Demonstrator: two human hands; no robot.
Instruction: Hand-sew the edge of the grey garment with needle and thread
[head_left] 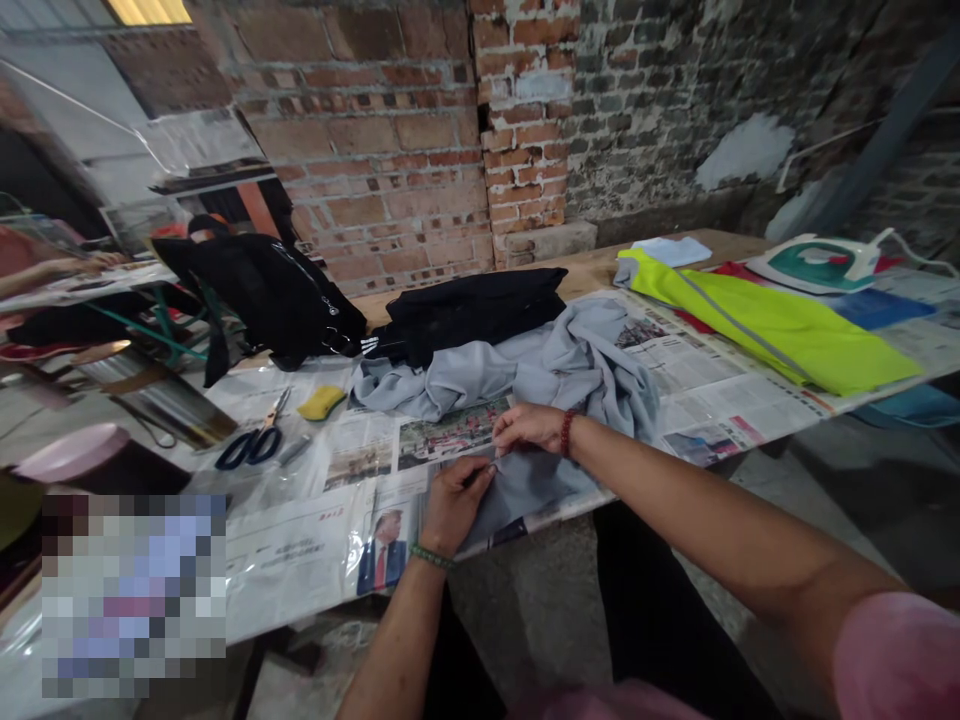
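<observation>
A grey cloth garment (592, 370) lies bunched on the newspaper-covered table, and a flat part of it reaches to the near edge. My left hand (456, 498), with a green bead bracelet, is closed with thumb and forefinger pinching the grey cloth. Just above and to the right, my right hand (531, 428), wearing a red bead bracelet, has its fingers pinched together over the same cloth. Whatever is between those fingertips is too small to make out. Folded black cloth (472, 305) lies behind the grey garment.
Left of my hands are scissors (255, 440), a yellow sponge (321, 403), a metal flask (154, 395) and a pink-lidded container (82, 455). A black bag (262, 295) stands behind them. Rightward lie a neon-yellow garment (772, 320) and an iron (817, 262). Another person's arm (45, 275) shows far left.
</observation>
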